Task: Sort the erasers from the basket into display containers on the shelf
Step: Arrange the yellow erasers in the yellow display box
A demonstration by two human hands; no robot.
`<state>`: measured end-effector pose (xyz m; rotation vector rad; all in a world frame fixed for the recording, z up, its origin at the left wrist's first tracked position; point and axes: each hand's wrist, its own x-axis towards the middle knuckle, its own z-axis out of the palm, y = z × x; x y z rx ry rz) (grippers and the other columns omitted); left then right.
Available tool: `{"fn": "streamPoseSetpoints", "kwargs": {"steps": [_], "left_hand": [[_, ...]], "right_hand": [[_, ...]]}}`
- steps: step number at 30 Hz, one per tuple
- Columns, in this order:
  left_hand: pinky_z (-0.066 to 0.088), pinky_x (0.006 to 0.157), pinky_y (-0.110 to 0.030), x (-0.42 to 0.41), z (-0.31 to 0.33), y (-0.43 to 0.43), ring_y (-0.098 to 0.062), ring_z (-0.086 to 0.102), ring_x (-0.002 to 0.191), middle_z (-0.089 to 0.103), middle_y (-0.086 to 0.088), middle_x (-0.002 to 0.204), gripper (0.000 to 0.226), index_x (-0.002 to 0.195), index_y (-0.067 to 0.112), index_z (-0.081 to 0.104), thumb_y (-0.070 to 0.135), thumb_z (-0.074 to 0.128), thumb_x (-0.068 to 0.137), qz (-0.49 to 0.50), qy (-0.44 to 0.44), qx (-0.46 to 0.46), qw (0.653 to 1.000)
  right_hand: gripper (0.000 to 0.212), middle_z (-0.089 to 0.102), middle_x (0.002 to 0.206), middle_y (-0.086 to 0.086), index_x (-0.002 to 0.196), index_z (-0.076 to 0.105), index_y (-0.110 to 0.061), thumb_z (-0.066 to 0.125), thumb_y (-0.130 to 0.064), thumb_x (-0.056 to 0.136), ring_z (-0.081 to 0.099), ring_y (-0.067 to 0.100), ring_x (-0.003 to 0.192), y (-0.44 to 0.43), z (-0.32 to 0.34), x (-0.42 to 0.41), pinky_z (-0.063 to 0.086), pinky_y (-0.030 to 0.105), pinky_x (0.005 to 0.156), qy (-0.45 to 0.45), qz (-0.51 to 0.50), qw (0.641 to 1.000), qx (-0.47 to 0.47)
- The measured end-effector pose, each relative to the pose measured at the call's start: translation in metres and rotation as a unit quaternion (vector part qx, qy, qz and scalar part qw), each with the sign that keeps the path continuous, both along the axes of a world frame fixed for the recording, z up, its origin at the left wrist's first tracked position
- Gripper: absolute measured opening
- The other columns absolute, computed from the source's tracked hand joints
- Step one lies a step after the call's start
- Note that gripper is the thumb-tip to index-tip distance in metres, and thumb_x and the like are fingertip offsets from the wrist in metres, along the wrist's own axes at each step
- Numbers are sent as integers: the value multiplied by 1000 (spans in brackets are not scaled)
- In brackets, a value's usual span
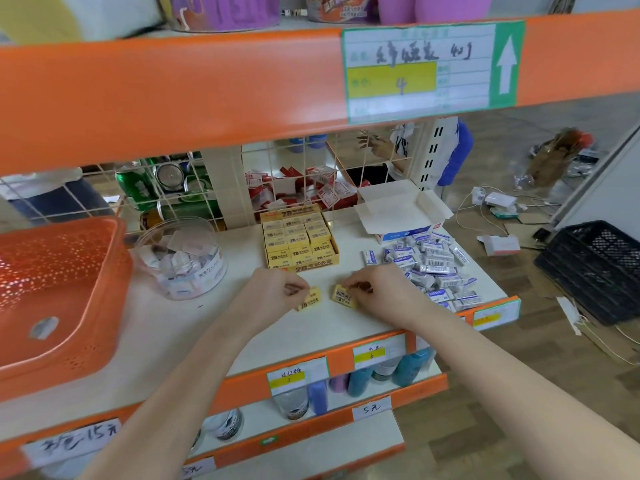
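My left hand (277, 289) pinches a small yellow 2B eraser (310, 298) on the white shelf (194, 323). Beside it, my right hand (377, 289) pinches a second yellow eraser (343, 295) with a barcode face up. Just behind them stands the yellow display box (298, 241) filled with rows of the same yellow erasers. A heap of blue-and-white erasers (433, 268) lies loose at the right, in front of an open white-and-blue box (401, 209). The orange basket (52, 292) sits at the left, and no erasers show inside it.
A clear round tub (183, 258) of wrapped erasers stands left of the yellow box. A wire grid backs the shelf, with cans and red packs behind it. An orange shelf beam (173, 95) hangs overhead. A black crate (595, 268) rests on the floor at the right.
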<state>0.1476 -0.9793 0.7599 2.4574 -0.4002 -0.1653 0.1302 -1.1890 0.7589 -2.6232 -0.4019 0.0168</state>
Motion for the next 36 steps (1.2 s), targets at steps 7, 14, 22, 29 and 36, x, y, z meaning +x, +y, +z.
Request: {"fn": "streamPoseSetpoints", "kwargs": {"steps": [7,14,22,29,36], "left_hand": [[42,65,1,6,-5,0,11,57,71,66,7,85,17,101,14,73,14,69,85,32,31,-45,998],[43,69,1,5,-10,3,8,58,74,63,10,84,18,102,16,73,10,66,86,48,37,-55,997],[32,69,3,-5,-17,4,2,50,85,62,10,101,31,116,18,66,18,68,85,23,-17,-9,1000],[32,76,-14,-9,-22,8,-2,48,94,63,9,116,33,119,25,65,28,66,86,28,-27,24,999],[29,78,-14,-9,-29,6,-3,44,92,62,9,117,36,119,24,64,28,69,84,27,-50,24,998]], "right_hand": [[34,66,120,-1,121,64,-19,59,-13,87,61,12,106,2,-2,2,41,16,92,27,27,999,-15],[38,64,116,5,123,62,-16,59,-10,85,59,16,103,4,-8,4,28,6,81,20,46,999,-23],[42,47,101,-4,118,65,-14,55,4,81,46,6,94,9,-14,3,24,-3,81,0,73,997,19],[20,50,90,-9,92,75,-17,71,-3,78,51,4,83,-3,-18,-5,33,2,83,-18,104,993,49],[31,55,116,-4,113,67,-17,67,-10,83,51,5,100,-3,-12,-4,35,11,95,3,114,993,10]]}}
